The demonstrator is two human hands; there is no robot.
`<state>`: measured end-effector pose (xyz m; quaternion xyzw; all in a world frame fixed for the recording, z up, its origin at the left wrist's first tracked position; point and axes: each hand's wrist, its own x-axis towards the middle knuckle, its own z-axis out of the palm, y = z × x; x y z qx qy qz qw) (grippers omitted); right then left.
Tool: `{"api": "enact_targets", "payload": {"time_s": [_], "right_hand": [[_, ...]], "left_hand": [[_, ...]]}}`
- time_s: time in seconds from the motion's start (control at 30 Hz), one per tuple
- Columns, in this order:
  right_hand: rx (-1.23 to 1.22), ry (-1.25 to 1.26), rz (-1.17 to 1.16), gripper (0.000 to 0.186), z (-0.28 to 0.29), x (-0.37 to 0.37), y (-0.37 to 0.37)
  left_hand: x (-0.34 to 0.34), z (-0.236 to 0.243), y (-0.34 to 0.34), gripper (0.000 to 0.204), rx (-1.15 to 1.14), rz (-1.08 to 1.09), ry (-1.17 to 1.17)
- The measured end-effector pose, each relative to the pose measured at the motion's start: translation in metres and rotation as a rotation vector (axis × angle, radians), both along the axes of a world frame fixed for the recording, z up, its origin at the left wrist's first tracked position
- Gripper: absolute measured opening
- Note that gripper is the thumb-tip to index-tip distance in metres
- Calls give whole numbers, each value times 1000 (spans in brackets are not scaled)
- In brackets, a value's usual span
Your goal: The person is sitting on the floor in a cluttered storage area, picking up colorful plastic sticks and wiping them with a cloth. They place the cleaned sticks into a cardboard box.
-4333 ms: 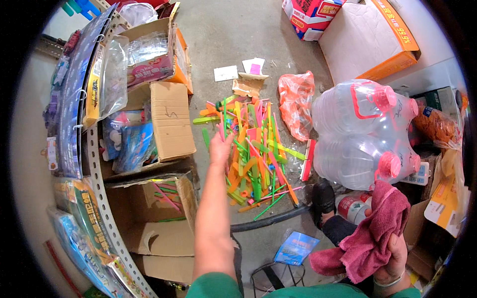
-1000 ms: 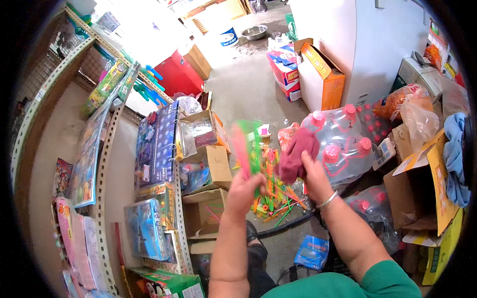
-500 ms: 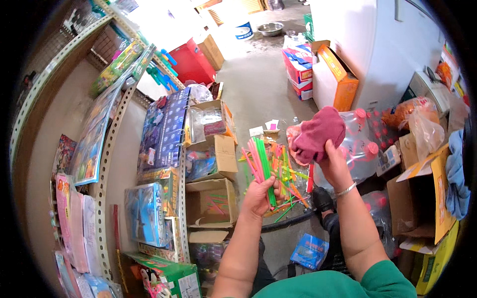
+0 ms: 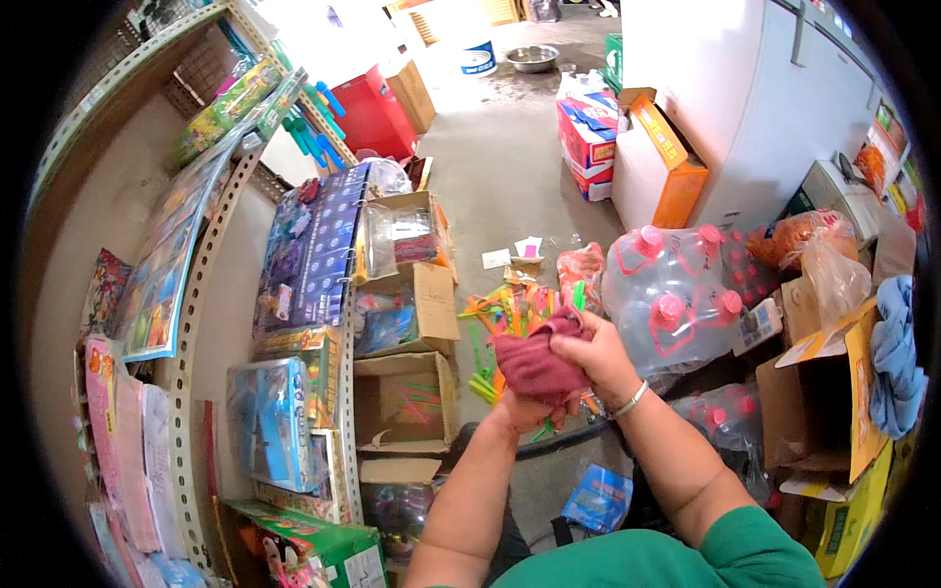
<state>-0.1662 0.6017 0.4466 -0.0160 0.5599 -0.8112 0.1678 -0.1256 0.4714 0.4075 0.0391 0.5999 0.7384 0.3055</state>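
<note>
A maroon cloth [image 4: 539, 355] is bunched around a bundle of thin coloured plastic sticks in front of me. Green stick ends [image 4: 579, 294] poke out above it, and others show below. My left hand [image 4: 521, 412] is closed round the lower part of the bundle, its fingers partly covered by the cloth. From the right, my right hand [image 4: 591, 359] grips the cloth with the thumb on top. Loose sticks [image 4: 482, 384] in green, orange and yellow lie on the floor behind and beside my hands.
An open carton [image 4: 446, 431] with a few sticks stands left, beside shelving [image 4: 196, 392] of packaged toys. Large clear bottles with pink caps [image 4: 637, 279] stand right, near an open carton [image 4: 769, 431]. A blue packet [image 4: 599, 498] lies near my feet.
My right hand has brought the maroon cloth left and down onto the sticks in my left hand. The cloth now covers most of the bundle.
</note>
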Motion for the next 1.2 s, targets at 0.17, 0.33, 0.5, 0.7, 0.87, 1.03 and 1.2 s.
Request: {"api": "enact_targets", "payload": {"time_s": [0.17, 0.33, 0.5, 0.7, 0.87, 1.03, 1.2], "right_hand": [[-130, -33, -173, 16, -5, -11, 1], [-20, -16, -301, 16, -23, -26, 0], [-312, 42, -651, 16, -33, -63, 50], [-681, -226, -186, 23, -22, -51, 29], [-733, -101, 50, 38, 1, -27, 3], [-247, -73, 187, 45, -19, 0, -23], [-490, -22, -186, 29, -12, -39, 10]], "left_hand": [[7, 7, 10, 11, 35, 79, -130], [17, 17, 4, 15, -115, 55, -246], [25, 40, -12, 19, -116, 79, -247], [11, 36, -37, 21, 527, 311, -226], [11, 31, -36, 19, 329, 384, -149], [1, 37, -23, 15, -66, 169, -74], [26, 42, -9, 16, -249, -109, -113]]}}
